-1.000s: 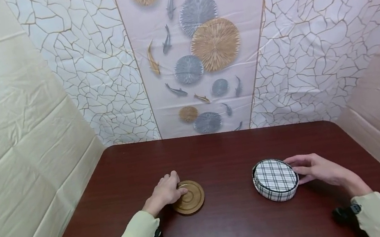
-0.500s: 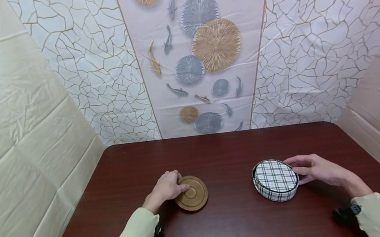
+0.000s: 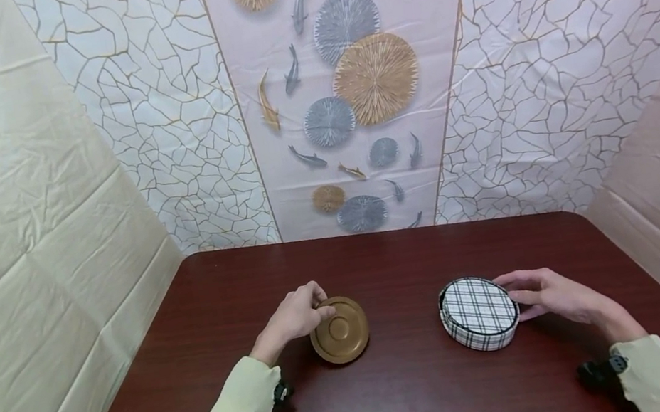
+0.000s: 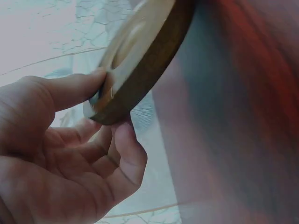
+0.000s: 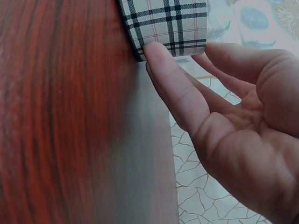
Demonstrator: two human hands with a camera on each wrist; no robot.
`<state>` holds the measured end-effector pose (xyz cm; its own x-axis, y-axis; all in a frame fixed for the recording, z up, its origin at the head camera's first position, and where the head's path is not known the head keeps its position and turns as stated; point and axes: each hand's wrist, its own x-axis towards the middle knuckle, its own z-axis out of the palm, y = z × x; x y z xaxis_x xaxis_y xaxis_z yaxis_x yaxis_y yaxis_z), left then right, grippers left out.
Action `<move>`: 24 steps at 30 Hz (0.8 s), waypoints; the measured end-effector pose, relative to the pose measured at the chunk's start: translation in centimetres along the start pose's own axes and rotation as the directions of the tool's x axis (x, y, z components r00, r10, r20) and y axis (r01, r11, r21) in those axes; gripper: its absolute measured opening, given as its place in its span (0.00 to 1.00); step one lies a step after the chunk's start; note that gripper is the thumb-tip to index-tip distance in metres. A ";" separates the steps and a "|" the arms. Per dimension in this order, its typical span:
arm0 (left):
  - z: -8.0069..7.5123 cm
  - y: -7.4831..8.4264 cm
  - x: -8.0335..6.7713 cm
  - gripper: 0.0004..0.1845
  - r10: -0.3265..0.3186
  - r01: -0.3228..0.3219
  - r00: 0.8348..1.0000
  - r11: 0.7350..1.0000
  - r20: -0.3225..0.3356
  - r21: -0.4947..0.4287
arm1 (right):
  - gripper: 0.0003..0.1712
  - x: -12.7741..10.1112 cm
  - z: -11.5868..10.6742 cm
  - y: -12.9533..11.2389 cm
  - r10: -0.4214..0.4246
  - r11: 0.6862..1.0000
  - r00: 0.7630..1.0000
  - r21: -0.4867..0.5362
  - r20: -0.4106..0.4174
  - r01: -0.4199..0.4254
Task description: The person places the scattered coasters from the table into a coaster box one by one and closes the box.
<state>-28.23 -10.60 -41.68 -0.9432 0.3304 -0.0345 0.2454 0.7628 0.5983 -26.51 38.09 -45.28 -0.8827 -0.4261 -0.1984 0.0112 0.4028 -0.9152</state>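
Note:
My left hand (image 3: 294, 317) pinches the left edge of a round brown wooden coaster (image 3: 342, 342), thumb on its upper face and fingers beneath. Grooved rings mark the coaster's face, and it tilts toward me above the table. In the left wrist view its thick rim shows, with the thumb and fingertips at one edge. To the right stands a low round box (image 3: 479, 312) in black-and-white plaid, its plaid top sitting inside a dark rim. The fingers of my right hand (image 3: 554, 294) lie fairly straight against its right side; the right wrist view shows fingertips at the plaid wall (image 5: 175, 28).
Both things are on or over a dark red-brown wooden table (image 3: 400, 404). Behind it hangs a patterned cloth (image 3: 374, 76) with fish and round leaf shapes. Plain pale cloth (image 3: 29, 232) borders the left side, and more hangs at the right.
My left hand has moved right and away from me, carrying the coaster; the coaster has risen and tilted its face more toward me. The right hand and the plaid box have stayed put.

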 end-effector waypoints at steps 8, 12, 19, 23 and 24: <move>0.0 1.6 0.5 0.08 0.042 -0.041 0.999 0.998 0.014 -0.053 | 0.32 0.0 0.0 0.0 0.007 1.000 1.000 0.003 -0.003 -0.007; 0.5 2.5 1.0 0.09 0.037 -0.032 0.999 0.992 0.039 -0.126 | 0.32 0.1 -0.1 0.0 0.007 1.000 1.000 0.002 -0.006 -0.007; 1.5 4.4 2.0 0.09 0.032 -0.012 0.997 0.965 0.072 -0.261 | 0.32 0.2 0.0 0.1 0.008 1.000 1.000 0.018 0.003 -0.008; 2.2 5.6 2.7 0.09 0.043 -0.017 0.996 0.950 0.078 -0.312 | 0.32 0.1 0.0 0.2 0.008 1.000 1.000 0.010 -0.008 -0.008; 2.4 5.9 2.8 0.09 0.044 -0.016 0.996 0.946 0.079 -0.323 | 0.32 0.1 0.0 0.2 0.007 1.000 1.000 0.008 -0.009 -0.006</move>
<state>-28.89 -3.86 -40.20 -0.9110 0.4062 -0.0716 0.1745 0.5369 0.8254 -26.60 38.11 -45.48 -0.8865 -0.4166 -0.2014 0.0209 0.3987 -0.9168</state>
